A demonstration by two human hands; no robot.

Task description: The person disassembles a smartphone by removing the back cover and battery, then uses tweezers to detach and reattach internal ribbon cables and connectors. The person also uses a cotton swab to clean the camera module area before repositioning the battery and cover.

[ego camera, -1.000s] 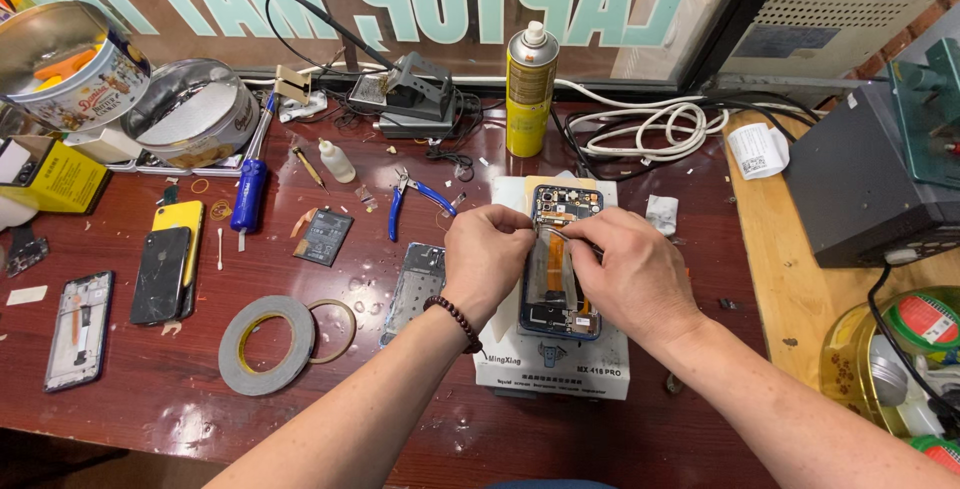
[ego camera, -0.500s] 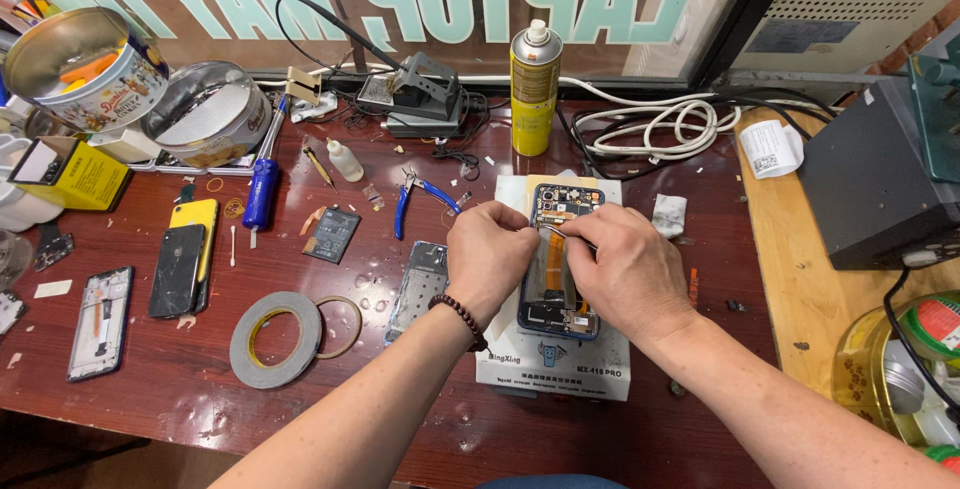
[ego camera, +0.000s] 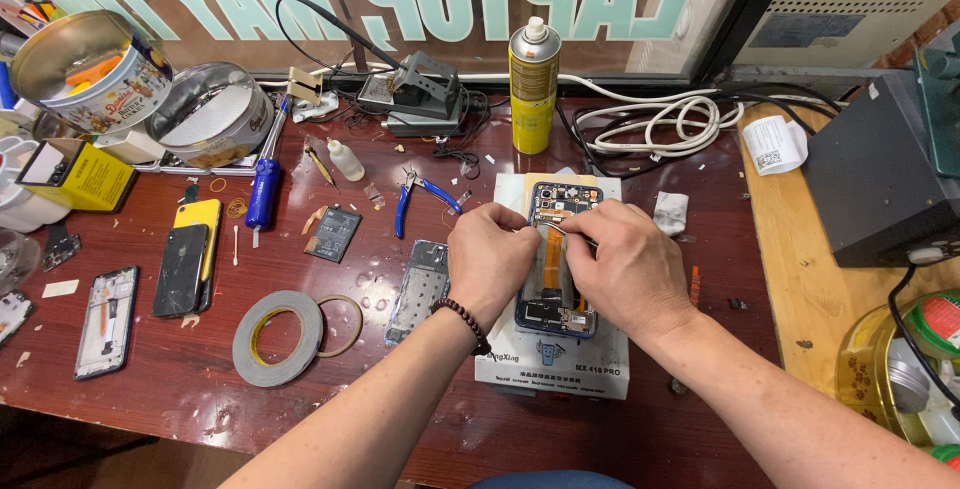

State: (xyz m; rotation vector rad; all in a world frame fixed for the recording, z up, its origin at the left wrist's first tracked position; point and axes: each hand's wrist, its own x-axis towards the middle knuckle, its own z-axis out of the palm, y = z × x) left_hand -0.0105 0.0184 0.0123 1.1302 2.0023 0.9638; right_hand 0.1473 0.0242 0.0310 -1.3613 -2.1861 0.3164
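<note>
Both hands' fingers pinched at opened phone point(ego camera: 556, 279), L hand point(ego camera: 492, 261) & R hand point(ego camera: 628, 267) over it on white pad point(ego camera: 590, 369).

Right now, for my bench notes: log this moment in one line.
left hand: steadies opened phone | right hand: tweezers at phone | phone on white pad

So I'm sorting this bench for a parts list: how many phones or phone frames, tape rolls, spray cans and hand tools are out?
Phones or phone frames: 5 (opened phone under both hands, bare frame, black phone on yellow phone, frame at left)
Tape rolls: 2 (grey, thin ring)
Spray cans: 1 (yellow)
Hand tools: 2 (blue screwdriver, blue-handled pliers)
Total: 10
</note>
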